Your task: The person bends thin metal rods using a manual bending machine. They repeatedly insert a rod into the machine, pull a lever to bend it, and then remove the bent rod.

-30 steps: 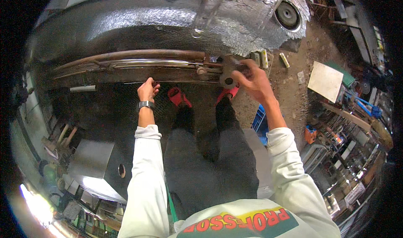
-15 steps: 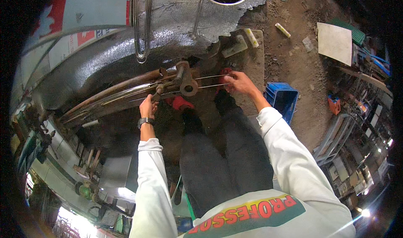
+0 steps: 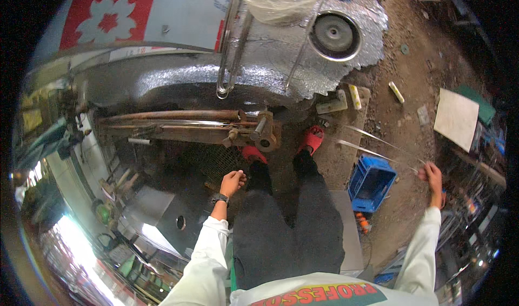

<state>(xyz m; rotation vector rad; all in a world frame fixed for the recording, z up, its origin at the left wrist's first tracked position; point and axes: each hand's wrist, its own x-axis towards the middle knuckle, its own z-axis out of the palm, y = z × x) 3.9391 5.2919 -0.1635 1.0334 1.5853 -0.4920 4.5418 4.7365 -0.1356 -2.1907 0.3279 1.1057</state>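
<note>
My right hand (image 3: 431, 177) is out at the right with its fingers closed on thin metal rods (image 3: 373, 153). They show as two roughly parallel, motion-smeared lengths reaching left over the floor; whether they join at my fingers I cannot tell. My left hand (image 3: 232, 184) hangs in front of my left leg, fingers curled, with nothing visible in it. Just beyond it lies a rusty metal bending fixture (image 3: 265, 143) with an upright peg, a ring-shaped hole and a stubby rusty handle (image 3: 231, 138). The left hand is apart from it.
A blue plastic crate (image 3: 373, 183) stands beside my right leg. Ahead is a foil-covered table (image 3: 270, 71) with a round black disc (image 3: 333, 33) and looped metal rods (image 3: 226, 63). A rusty pipe (image 3: 184, 115) runs left from the fixture. A pale board (image 3: 457, 119) lies at right.
The rods have come away from the fixture and swung far right in my right hand. My left hand has let go of the rusty handle and drawn back toward me. The view has shifted.
</note>
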